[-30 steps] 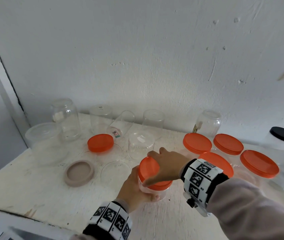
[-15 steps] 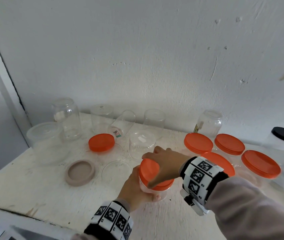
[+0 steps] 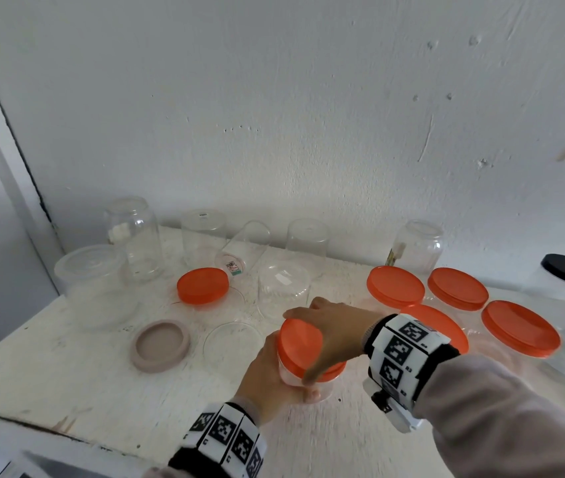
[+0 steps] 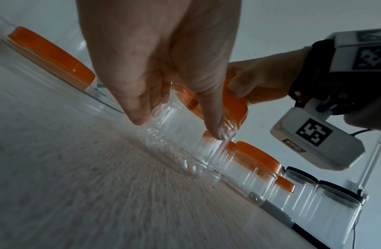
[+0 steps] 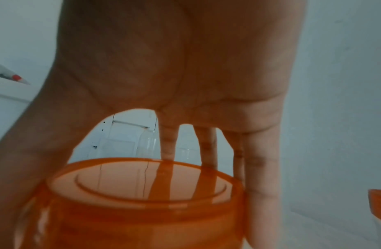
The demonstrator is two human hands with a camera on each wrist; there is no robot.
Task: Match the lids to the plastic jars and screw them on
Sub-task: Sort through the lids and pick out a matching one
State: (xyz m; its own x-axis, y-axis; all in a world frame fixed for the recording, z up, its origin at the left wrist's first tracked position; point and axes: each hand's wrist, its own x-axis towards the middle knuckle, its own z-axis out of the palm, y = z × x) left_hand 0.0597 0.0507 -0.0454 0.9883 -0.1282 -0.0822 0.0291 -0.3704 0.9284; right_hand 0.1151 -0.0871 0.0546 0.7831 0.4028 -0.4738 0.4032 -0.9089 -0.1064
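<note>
No legible text is seen. A barcode sticker [image 3: 232,267] on a tipped clear jar [image 3: 244,248] is too small to be read; square black-and-white marker patterns are carried on both wristbands [image 3: 399,350].

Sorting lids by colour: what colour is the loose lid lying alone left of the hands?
Beige-grey lid, seen best in the head view.

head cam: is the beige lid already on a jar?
No. The beige lid lies loose, hollow side up, on the white table, left of the jar held by the hands.
</note>
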